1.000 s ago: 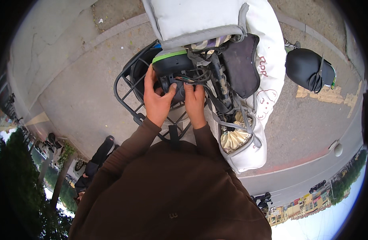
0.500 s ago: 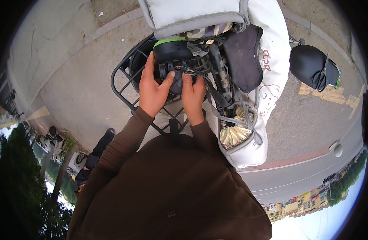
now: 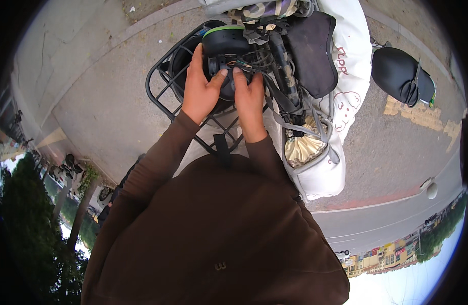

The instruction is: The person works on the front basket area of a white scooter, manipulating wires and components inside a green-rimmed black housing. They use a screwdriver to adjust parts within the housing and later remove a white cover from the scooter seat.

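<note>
Both hands are at a dark rounded housing (image 3: 228, 90) above a black wire basket (image 3: 155, 91). My left hand (image 3: 199, 90) grips its left side, with the thumb on top and a finger stretched up along a black part with a bright green rim (image 3: 225, 43). On the other side, my right hand (image 3: 250, 96) holds the housing with its thumb pressed on it close to the left thumb. Thin coloured wires (image 3: 238, 64) come out just above the thumbs. Most of the fingertips are hidden under the housing.
To the right are a camouflage-patterned bar (image 3: 285, 73), grey straps, a dark padded panel (image 3: 313, 53) and a white quilted cover (image 3: 352, 76) with an animal drawing. Scissors (image 3: 411, 94) lie on a black seat (image 3: 394, 71) farther right. A road runs beyond.
The view has shifted, so the basket and housing sit slightly higher and farther right. Both hands keep hold of the housing, the thumbs still close together. The person at the left is now mostly hidden by my arm.
</note>
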A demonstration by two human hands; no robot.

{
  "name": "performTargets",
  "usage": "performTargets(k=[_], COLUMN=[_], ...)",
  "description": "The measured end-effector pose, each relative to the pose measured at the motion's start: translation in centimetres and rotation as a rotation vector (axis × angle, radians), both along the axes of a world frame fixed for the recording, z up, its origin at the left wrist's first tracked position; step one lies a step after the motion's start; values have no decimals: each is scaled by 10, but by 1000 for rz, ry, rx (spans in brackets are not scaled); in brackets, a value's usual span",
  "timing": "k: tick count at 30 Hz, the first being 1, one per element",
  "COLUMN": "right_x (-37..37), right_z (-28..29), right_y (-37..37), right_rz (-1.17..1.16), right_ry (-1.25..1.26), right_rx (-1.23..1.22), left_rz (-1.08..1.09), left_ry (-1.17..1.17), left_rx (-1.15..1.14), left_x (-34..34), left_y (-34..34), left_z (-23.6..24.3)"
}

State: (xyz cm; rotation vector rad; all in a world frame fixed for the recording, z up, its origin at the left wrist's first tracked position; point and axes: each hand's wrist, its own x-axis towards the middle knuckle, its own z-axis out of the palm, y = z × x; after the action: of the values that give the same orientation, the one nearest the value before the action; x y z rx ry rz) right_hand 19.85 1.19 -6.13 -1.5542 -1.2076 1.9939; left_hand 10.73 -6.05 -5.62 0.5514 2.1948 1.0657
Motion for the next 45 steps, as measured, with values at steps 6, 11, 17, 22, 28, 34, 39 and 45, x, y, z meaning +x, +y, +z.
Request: performTargets(k=[6, 11, 17, 22, 28, 34, 39, 45], right_x=[-7, -16, -23, -22, -20, -14, 17, 7], right_z=[10, 9, -8, -17, -3, 10, 43, 80], right_y=[11, 8, 6, 1, 8, 10, 5, 29], right_rz=[74, -3, -117, -101, -52, 54, 486, 486], right_ry=[-50, -116, -127, -161, -80, -73, -377, -242], right_rx=[62, 97, -100, -74, -69, -12, 423, 881], left_rz=[97, 80, 12, -158, -376, -321, -327, -263], left_ry=[-19, 107, 213, 364, 313, 188, 274, 247], left_rx=[20, -33, -77, -169, -171, 24, 54, 63], left_x=[8, 15, 13, -4, -39, -48, -41, -34], left_y=[-1, 0, 5, 4, 14, 16, 19, 17], left_z=[4, 2, 4, 8, 25, 16, 27, 27])
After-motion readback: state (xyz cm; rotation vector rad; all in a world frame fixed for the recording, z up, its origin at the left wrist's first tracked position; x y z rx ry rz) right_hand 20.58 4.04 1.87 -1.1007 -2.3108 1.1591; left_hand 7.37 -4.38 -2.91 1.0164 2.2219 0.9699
